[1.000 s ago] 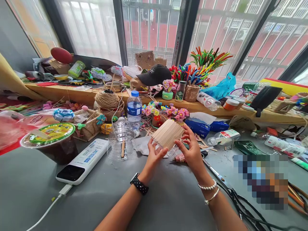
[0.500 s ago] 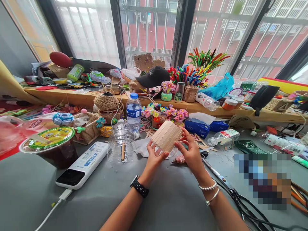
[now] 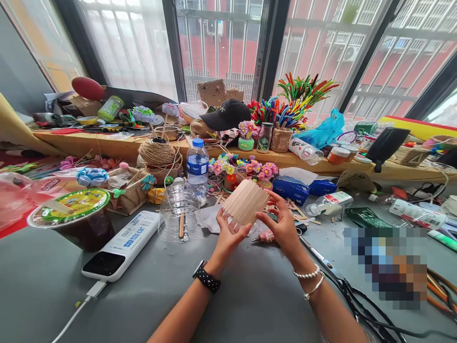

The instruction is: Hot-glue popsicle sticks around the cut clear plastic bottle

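Note:
A panel of popsicle sticks (image 3: 246,202) set side by side is held up above the grey table, tilted. Something clear, like plastic, shows beneath its lower edge; I cannot make out its shape. My left hand (image 3: 230,237) grips the panel's lower left corner, thumb in front. With thumb and fingertips, my right hand (image 3: 280,219) holds the right edge. Just left of my hands lies a cut clear plastic bottle (image 3: 180,209) with a single stick (image 3: 182,225) by it. Behind the panel, loose sticks and a white sheet (image 3: 210,219) are partly hidden.
At left stand a lidded cup of dark drink (image 3: 82,224) and a white power bank (image 3: 123,245) with a cable. A water bottle (image 3: 197,166) is upright behind. Scissors (image 3: 321,257) and black cables lie right. A crowded wooden shelf (image 3: 221,148) runs along the back.
The view has shifted very slightly. Both hands keep the same grip on the stick panel, and nothing else has visibly moved.

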The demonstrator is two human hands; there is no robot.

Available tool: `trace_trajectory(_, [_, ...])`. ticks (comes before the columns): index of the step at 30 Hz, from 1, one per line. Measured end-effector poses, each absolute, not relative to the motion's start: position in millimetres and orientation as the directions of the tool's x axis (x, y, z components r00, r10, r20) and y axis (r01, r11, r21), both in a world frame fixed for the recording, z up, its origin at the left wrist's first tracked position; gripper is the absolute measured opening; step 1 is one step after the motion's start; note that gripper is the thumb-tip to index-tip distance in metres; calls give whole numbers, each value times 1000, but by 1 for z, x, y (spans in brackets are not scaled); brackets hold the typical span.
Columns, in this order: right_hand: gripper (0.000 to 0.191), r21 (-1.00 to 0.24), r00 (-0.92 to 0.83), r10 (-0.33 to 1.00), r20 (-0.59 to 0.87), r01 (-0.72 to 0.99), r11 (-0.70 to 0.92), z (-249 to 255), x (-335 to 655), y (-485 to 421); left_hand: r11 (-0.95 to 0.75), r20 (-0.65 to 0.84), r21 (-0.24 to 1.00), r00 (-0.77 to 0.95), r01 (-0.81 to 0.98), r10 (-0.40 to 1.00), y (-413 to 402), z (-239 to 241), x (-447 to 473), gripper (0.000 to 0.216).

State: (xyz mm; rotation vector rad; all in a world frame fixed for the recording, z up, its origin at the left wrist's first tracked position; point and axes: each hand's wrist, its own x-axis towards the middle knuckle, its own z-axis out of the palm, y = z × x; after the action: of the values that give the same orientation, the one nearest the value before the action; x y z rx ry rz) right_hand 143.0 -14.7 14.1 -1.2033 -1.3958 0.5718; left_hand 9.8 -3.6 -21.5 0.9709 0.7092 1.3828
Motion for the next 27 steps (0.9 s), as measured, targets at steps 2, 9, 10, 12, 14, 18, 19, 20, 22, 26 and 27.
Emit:
trace_trajectory(2, [51,-886,154,895,419,284,366,15,147,-13,-128,185,899,96,-420,978,-4,-22,9,85])
trace_trajectory(9, [28,-932,41,932,360,50,358,25,163,-16,-382,398,907,65,-179,915,-10,-21,7,92])
trace_trajectory(10, [23,-934,37,933,358,27,357,26,165,-17,-414,427,898,65,-150,902,-12,-20,6,93])
trace_trajectory(12, [17,-940,3,940,342,10,342,29,170,-19,-466,474,879,76,-101,877,-15,-18,5,96])
trace_trajectory(14, [14,-945,-61,944,323,31,325,32,176,-22,-503,506,863,104,-55,856,-18,-16,4,96])
trace_trajectory(18, [13,-909,-231,913,335,174,378,37,186,-24,-535,536,843,137,-50,833,-22,-11,4,95])
trace_trajectory(19, [13,-896,-253,905,342,202,395,38,188,-24,-531,534,845,132,-64,835,-23,-11,4,95])
trace_trajectory(20, [13,-887,-261,900,349,218,407,38,189,-24,-523,529,848,129,-78,839,-23,-10,4,95])
trace_trajectory(22, [13,-881,-254,898,358,228,416,38,189,-24,-516,524,852,127,-88,842,-23,-9,4,97])
trace_trajectory(26, [13,-890,-255,902,349,212,404,37,187,-25,-535,536,843,148,-52,831,-22,-9,2,97])
trace_trajectory(27, [14,-896,-254,905,340,204,394,37,187,-25,-544,543,838,157,-41,825,-22,-9,2,97])
